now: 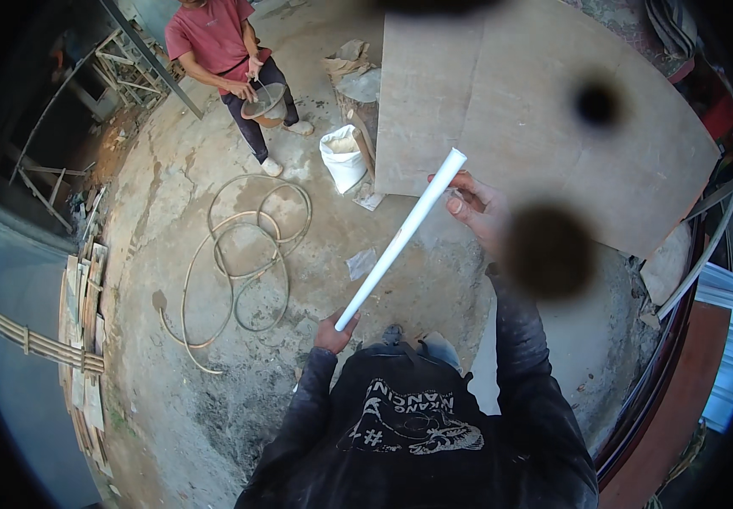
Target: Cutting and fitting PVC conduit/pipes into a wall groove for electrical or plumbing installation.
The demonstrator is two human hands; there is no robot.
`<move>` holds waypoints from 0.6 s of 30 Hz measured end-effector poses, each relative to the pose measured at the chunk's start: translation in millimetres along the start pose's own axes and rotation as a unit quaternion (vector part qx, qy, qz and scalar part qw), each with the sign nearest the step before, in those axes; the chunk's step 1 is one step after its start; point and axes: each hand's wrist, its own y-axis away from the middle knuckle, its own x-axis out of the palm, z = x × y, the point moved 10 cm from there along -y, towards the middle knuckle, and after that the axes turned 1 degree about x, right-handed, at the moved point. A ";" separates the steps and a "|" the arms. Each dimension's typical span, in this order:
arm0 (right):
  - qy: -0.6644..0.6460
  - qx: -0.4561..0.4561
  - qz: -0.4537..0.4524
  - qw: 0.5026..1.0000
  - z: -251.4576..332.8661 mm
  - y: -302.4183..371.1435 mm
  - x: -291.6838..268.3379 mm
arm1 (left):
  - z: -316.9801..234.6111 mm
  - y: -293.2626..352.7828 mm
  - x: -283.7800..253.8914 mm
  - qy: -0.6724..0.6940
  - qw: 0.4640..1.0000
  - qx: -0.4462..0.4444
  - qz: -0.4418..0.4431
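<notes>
A long white pipe [400, 240] slants up and to the right in front of my body. My left hand [331, 334] is closed around its lower end. Close to the upper end, my right hand [478, 210] holds the pipe loosely, a finger passing behind it and the thumb on the near side. A dark round spot in the picture covers part of my right wrist. I wear a dark, dusty top with a pale print.
A coiled hose [232, 263] lies on the concrete floor. Beyond stands a person [213, 42] holding a bucket [269, 110], near an open white sack [345, 161]. A large board [536, 127] fills the far right; stacked planks [86, 339] lie left.
</notes>
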 end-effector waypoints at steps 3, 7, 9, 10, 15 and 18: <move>0.067 0.095 -0.016 0.993 -6.0 -1.6 9.6 | -3.6 0.6 8.9 -0.060 0.995 -0.022 0.071; 0.089 0.086 -0.020 0.992 -5.5 -5.1 6.3 | -60.0 -5.0 6.2 0.043 0.983 0.084 0.155; 0.100 0.075 -0.006 0.992 5.7 -4.3 11.2 | -133.6 -11.4 -1.8 0.179 0.953 0.157 0.187; 0.096 0.090 0.018 0.991 8.3 -4.0 17.3 | -187.5 -10.3 -7.1 0.251 0.928 0.194 0.196; 0.031 0.081 0.037 0.996 23.7 0.6 8.0 | -369.0 -20.4 -30.2 0.194 0.909 0.347 0.129; -0.177 0.094 -0.029 0.979 31.9 8.2 -17.3 | -387.3 -23.3 4.0 0.207 0.886 0.264 0.320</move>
